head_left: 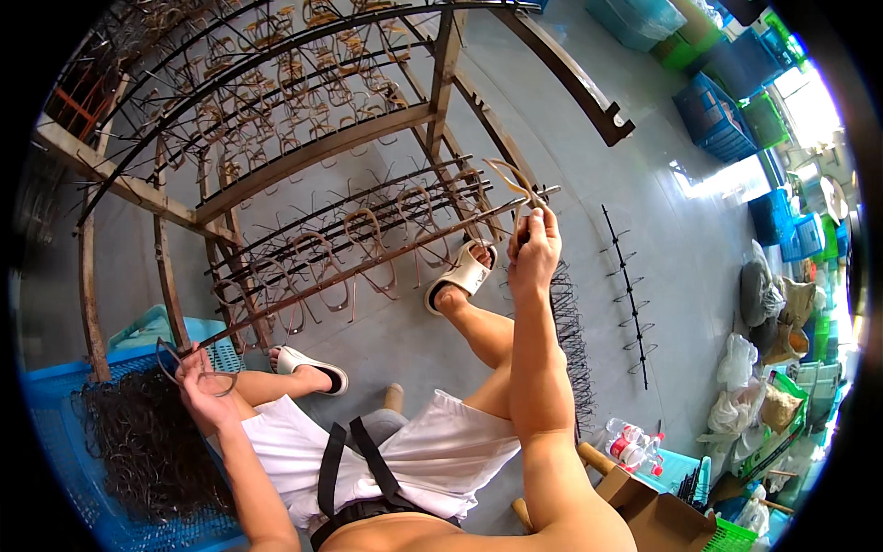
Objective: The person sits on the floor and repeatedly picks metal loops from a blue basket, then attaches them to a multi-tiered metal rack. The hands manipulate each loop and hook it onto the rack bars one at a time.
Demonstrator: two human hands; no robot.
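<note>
A long thin rod (303, 296) slants across in front of the rack, with several brown eyeglass frames (362, 234) hanging along it. My left hand (208, 394) is closed at the rod's lower left end. A dark eyeglass frame (219, 374) lies against its fingers. My right hand (535, 253) is closed around the rod near its upper right end. Beside its fingertips a tan, loop-shaped piece (505, 166), apparently another eyeglass frame, sticks up. My fingers hide the exact grip on both sides.
A brown rack (322, 147) holds many frames on rods. On the left, a blue basket (55, 414) contains a heap of dark wire-like pieces (147, 451). A spiked rod (628, 294) lies on the floor at right. Bottles (633, 449) and a cardboard box (658, 511) are lower right.
</note>
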